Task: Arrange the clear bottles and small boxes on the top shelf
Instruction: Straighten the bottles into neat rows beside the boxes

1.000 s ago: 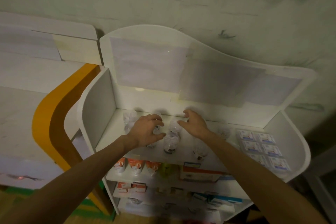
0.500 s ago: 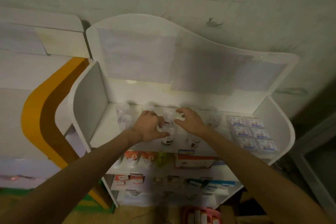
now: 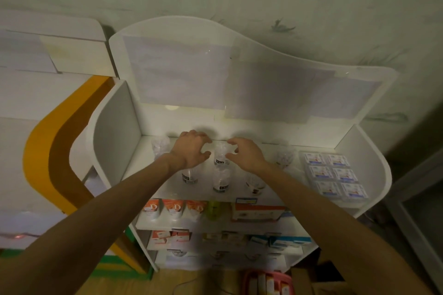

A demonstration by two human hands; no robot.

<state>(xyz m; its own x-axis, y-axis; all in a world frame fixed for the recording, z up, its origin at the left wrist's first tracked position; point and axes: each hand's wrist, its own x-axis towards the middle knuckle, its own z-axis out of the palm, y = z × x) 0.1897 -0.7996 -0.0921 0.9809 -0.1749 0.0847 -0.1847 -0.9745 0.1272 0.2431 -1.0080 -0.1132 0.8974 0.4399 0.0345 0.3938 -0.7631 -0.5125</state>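
A small shop is suggested by a white display shelving unit (image 3: 366,151) set against a wall, its lower shelves stocked with rows of orange-labelled packets (image 3: 173,208) and boxed goods (image 3: 257,213), while identical small boxes (image 3: 334,175) are laid in a neat grid on top.

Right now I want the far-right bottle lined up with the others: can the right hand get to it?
Probably yes. The right hand hovers open just left of that bottle, with only bare shelf between them; the boxes lie beyond it, out of the way.
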